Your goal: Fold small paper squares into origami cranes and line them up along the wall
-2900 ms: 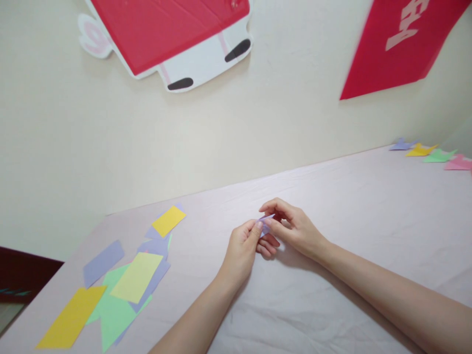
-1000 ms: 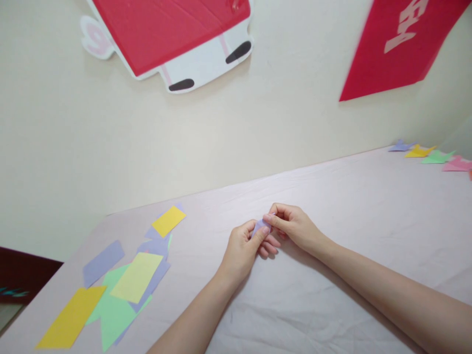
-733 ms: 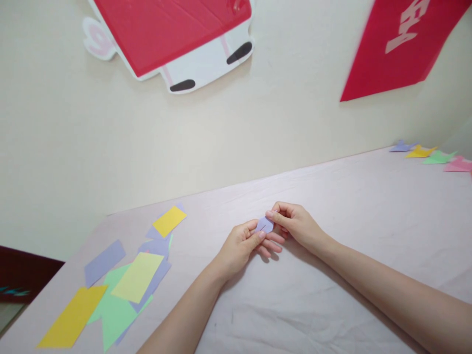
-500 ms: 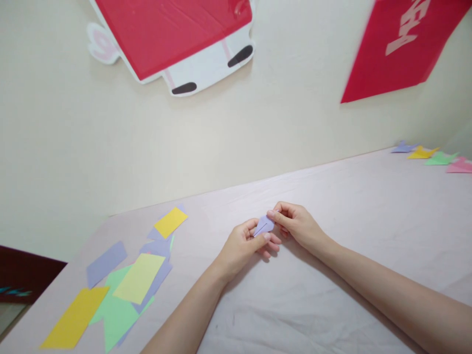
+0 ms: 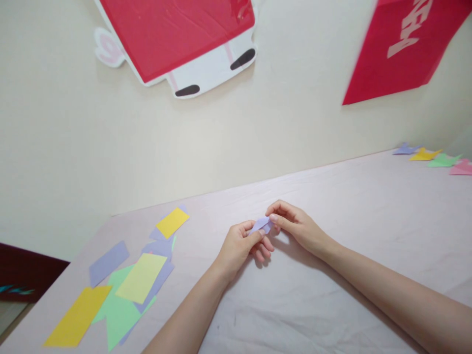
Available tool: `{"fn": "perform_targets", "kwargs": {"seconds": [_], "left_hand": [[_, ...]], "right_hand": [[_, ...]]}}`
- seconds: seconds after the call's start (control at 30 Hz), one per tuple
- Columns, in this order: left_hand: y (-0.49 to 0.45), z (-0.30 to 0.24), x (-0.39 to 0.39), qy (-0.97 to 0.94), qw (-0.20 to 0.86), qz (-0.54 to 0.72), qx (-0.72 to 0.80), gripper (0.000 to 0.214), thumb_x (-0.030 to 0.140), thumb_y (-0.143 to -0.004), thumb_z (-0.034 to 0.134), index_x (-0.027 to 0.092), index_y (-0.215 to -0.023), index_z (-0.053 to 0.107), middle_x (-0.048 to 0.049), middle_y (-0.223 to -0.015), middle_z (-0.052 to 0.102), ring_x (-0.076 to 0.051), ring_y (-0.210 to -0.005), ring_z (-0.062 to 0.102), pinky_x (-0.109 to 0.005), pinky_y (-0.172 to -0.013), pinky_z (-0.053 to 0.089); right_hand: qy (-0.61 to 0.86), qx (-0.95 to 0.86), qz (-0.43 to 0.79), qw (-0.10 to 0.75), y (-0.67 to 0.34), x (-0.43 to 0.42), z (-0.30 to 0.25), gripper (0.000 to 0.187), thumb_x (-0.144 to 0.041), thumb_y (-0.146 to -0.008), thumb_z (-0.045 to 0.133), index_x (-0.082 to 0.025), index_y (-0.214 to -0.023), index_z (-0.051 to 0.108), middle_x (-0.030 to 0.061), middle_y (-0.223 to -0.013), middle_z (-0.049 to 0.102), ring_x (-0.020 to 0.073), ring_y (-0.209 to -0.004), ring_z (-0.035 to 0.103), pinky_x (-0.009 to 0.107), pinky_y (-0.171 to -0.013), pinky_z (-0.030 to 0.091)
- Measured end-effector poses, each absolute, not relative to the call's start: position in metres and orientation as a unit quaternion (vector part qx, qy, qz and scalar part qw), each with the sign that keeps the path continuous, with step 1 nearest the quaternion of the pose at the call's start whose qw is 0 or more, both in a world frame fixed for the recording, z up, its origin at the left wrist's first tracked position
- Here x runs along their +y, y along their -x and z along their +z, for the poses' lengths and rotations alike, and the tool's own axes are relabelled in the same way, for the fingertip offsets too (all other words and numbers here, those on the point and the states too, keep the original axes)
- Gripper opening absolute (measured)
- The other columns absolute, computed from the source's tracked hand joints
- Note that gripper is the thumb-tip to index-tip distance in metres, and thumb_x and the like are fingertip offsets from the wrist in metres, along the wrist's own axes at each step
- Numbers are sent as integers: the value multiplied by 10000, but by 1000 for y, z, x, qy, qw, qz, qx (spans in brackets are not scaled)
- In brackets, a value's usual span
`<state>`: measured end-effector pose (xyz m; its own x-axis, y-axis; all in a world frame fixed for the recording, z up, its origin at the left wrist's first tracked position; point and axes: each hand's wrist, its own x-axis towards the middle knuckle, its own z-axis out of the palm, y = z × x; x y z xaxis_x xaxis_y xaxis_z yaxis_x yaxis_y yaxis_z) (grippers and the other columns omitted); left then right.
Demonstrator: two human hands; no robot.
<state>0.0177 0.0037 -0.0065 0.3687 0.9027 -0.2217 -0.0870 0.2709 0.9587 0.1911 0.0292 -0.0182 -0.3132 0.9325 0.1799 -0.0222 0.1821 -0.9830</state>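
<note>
A small folded piece of purple paper is held between my two hands, just above the pale cloth. My left hand pinches its lower left part, with the thumb on top and the other fingers beneath. At the upper right end, my right hand grips the paper between thumb and forefinger. Part of the paper is hidden by the fingers, so its full shape cannot be made out.
To the left lie loose paper sheets: yellow, purple, green and pale yellow. Several folded paper figures stand in a row at the far right. Behind the cloth rises a wall with red decorations.
The folded paper has tilted and turned, so the slit on its face no longer shows. My left hand has shifted slightly left, and the right fingers have changed their hold. The view moved a little.
</note>
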Motion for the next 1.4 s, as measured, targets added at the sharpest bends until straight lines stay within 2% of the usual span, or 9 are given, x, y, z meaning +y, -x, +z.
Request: {"fn": "perform_targets", "kwargs": {"seconds": [0.07,0.17,0.33,0.53,0.7,1.0,1.13,1.27,1.4], "left_hand": [[-11,-6,6,-469,687,358,425,282,364,-744,695,122,-860,608,-31,-619,666,-93,-455,584,-164,-430,448],[-4,-5,9,-465,699,346,419,257,348,-751,687,123,-842,603,-18,-589,646,-73,-424,549,-155,-435,442],[0,-3,10,-473,706,333,408,290,392,-764,685,129,-849,599,-15,-582,630,-75,-427,533,-161,-434,436],[-7,-4,6,-541,605,407,419,412,378,-710,776,153,-1013,610,-50,-894,663,-136,-685,617,-206,-519,493],[-11,-10,5,-536,565,456,431,411,334,-736,760,176,-1064,571,-16,-841,673,-132,-702,618,-223,-612,505],[-11,-15,4,-558,556,452,419,355,256,-749,737,191,-1046,554,-26,-1014,661,-125,-795,624,-201,-644,496],[-11,-15,4,-579,536,450,419,291,276,-791,700,194,-1038,570,-26,-999,664,-137,-821,633,-217,-677,501],[-12,-19,4,-596,491,470,428,201,229,-819,642,211,-1012,589,-10,-951,667,-137,-814,637,-212,-662,495],[-15,-21,2,-584,484,485,435,195,187,-802,628,217,-984,563,8,-883,660,-126,-733,638,-207,-615,494]], "right_hand": [[330,-665,488,459,-193,29,-16,189,-355,-876,612,-212,-999,624,30,-917,622,167,-828,586,296,-741,472],[282,-749,411,437,-193,27,-12,123,-261,-889,609,-220,-991,666,49,-973,610,184,-924,575,317,-818,451],[282,-777,355,436,-193,27,-12,87,-208,-901,605,-209,-924,688,45,-912,617,175,-889,587,312,-817,447],[302,-750,373,455,-195,31,-16,111,-289,-894,631,-205,-870,700,47,-874,648,183,-849,608,307,-758,467],[302,-741,389,456,-195,30,-14,109,-282,-881,637,-207,-875,715,49,-883,653,183,-856,613,301,-752,471],[340,-723,402,448,-195,30,-15,104,-241,-859,626,-189,-812,703,38,-831,656,172,-798,603,285,-717,450],[354,-713,397,457,-193,30,-17,78,-232,-855,620,-187,-812,667,15,-773,646,159,-747,585,274,-695,446],[362,-720,381,452,-192,29,-18,57,-241,-861,626,-192,-875,652,0,-757,635,147,-694,568,265,-654,440],[340,-759,312,460,-192,29,-17,61,-226,-885,611,-202,-868,664,31,-834,626,169,-778,564,282,-674,429]]}}
